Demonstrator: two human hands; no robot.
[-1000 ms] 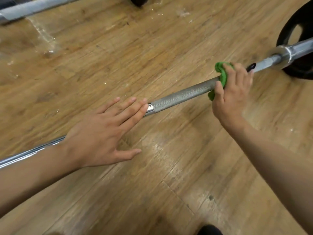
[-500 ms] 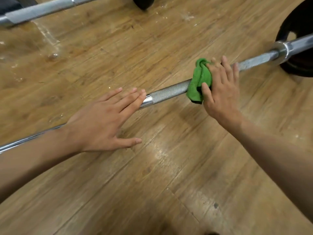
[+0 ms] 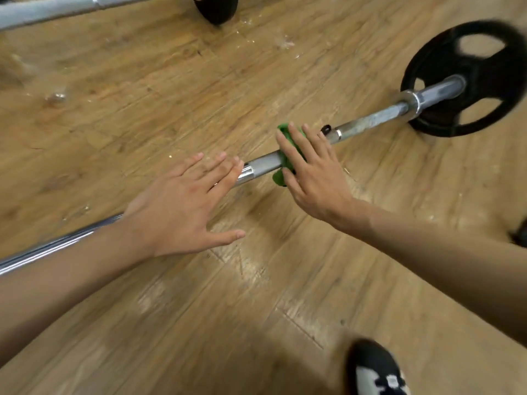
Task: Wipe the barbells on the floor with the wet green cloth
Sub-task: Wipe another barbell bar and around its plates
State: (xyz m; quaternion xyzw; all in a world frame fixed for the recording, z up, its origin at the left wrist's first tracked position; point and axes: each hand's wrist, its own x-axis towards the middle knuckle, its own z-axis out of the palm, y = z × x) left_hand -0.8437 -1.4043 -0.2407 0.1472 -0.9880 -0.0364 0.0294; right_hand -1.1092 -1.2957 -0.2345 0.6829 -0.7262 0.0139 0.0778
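Floor (image 3: 171,81): wood planks, scuffed. Barbell (image 3: 262,162): steel, lying on the floor from near left to far right, with a black weight plate (image 3: 484,67) on its far right end. Second barbell (image 3: 42,11): far left, well apart. Left hand (image 3: 182,212): flat, fingers straight, resting on the first bar's middle, grasping nothing. Right hand (image 3: 316,178): fingers straight and spread, pressing the green cloth (image 3: 284,130) onto the bar, just right of the left hand. Shoe (image 3: 373,369): black and white, near right.

Bare left forearm (image 3: 57,283), bare right forearm (image 3: 433,252), black shoe with white markings (image 3: 370,363)
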